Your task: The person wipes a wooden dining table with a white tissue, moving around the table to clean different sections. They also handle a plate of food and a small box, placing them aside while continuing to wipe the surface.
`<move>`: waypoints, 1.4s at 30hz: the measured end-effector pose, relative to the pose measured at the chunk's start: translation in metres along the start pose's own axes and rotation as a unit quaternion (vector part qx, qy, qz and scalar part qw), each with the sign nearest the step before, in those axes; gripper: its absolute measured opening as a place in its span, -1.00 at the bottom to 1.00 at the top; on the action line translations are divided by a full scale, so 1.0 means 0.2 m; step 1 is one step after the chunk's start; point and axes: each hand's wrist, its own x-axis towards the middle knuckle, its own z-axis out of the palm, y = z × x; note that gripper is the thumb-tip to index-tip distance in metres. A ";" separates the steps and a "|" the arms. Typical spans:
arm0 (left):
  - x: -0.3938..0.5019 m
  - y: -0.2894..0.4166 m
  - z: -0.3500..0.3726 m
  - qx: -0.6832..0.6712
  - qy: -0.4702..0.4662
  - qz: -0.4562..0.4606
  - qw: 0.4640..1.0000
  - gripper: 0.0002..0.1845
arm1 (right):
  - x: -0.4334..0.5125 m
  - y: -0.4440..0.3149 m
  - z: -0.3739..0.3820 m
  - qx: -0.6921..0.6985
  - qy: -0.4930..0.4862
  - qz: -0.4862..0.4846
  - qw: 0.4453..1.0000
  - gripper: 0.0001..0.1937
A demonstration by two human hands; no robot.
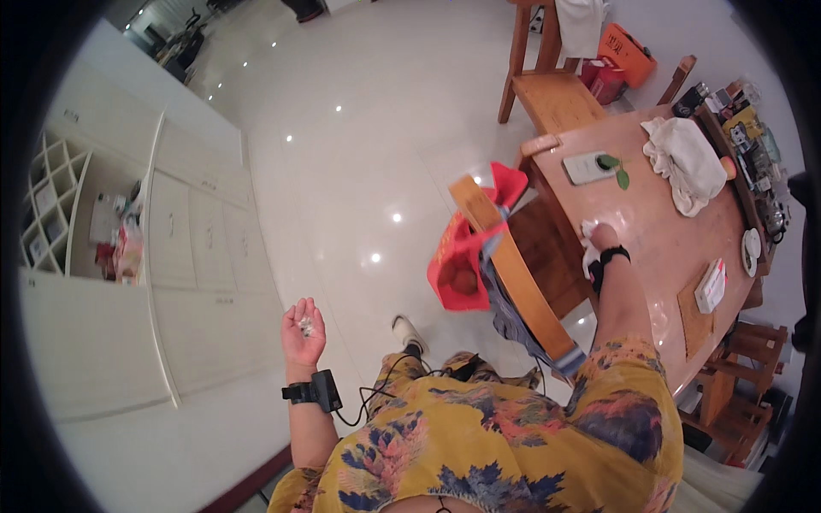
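Observation:
My left hand (303,340) is held out palm up over the floor, its fingers lightly curled. Small whitish scraps (306,326) lie in the palm; what they are is too small to tell. My right hand (604,237) presses a white cloth or tissue (588,251) onto the near edge of the wooden table (641,256); part of it hangs over the edge. Beyond that hand, a pale phone-like object (585,168) lies beside a small green-leaved sprig (621,172). A bunched cream cloth (689,160) sits further along the table.
A wooden chair (513,269) beside the table carries a red bag (457,276) with round things inside. Another chair (558,96) stands at the far end. On the table are a tissue pack (710,286) and a cluttered tray (734,173). White cabinets (205,243) line the left.

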 end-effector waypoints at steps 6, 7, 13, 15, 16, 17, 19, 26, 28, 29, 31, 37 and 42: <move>0.68 0.30 0.42 0.088 0.014 -0.075 0.993 -0.78 | -0.18 -0.11 -0.07 0.110 0.026 0.172 0.979 -0.81; 0.81 0.30 0.49 0.098 0.033 -0.082 0.991 -0.78 | -0.21 -0.10 -0.06 0.140 0.028 0.174 0.974 -0.81; 1.43 0.23 0.90 0.136 -0.044 -0.179 0.973 -0.79 | -0.70 0.42 -0.08 0.196 0.093 0.316 0.924 -0.77; 1.57 0.20 1.02 0.175 -0.029 -0.216 0.960 -0.78 | -1.21 0.61 -0.11 0.190 0.245 0.427 0.849 -0.77; 1.67 0.16 1.09 0.179 -0.051 -0.242 0.952 -0.78 | -1.58 0.69 -0.22 0.177 0.206 0.494 0.826 -0.73; 1.72 0.11 1.13 0.180 -0.068 -0.266 0.945 -0.78 | -1.88 0.73 -0.28 0.052 0.227 0.537 0.811 -0.74; 1.89 0.03 1.26 0.207 -0.040 -0.266 0.941 -0.78 | -2.44 0.64 -0.42 0.045 0.298 0.634 0.712 -0.64; 2.29 -0.41 1.63 0.302 -0.054 -0.433 0.847 -0.79 | -3.22 -0.24 -0.61 0.030 0.359 0.803 0.474 -0.60; 2.37 -0.58 1.71 0.334 -0.091 -0.467 0.814 -0.78 | -3.14 -0.33 -0.63 0.047 0.405 0.783 0.470 -0.62; 2.37 -0.64 1.74 0.356 -0.083 -0.460 0.809 -0.79 | -3.09 -0.35 -0.66 0.045 0.387 0.782 0.487 -0.64; 2.30 -0.66 1.73 0.404 -0.043 -0.451 0.795 -0.79 | -3.07 -0.36 -0.81 0.041 0.413 0.731 0.541 -0.69; 2.10 -0.97 1.84 0.430 -0.072 -0.483 0.759 -0.77 | -2.85 -0.13 -1.04 0.171 0.527 0.674 0.488 -0.71; 1.90 -1.15 1.78 0.416 -0.042 -0.465 0.780 -0.78 | -2.63 0.42 -1.24 0.143 0.564 0.633 0.510 -0.72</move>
